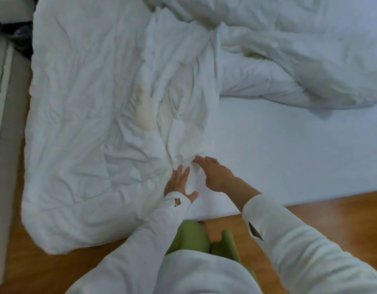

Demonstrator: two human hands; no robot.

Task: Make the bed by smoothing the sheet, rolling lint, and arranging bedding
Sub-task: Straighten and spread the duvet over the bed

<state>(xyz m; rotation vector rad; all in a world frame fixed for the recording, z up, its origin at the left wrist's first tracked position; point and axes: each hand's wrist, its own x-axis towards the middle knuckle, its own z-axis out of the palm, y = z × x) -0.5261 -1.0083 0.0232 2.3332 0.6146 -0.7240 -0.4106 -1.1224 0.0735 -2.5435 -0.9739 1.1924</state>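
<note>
The duvet (81, 115) is white matt cloth, heavily creased, with a yellowish stain. The sheet (278, 158) is smooth matt fabric. The floor (331, 211) is glossy orange-brown wood.

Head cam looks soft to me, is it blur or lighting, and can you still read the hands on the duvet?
Head view: lighting flat and dim with a bluish cast, no glare; edges bow from the wide lens; slight blur on the left hand and right hand, both still readable, fingers spread on the crumpled duvet.
</note>
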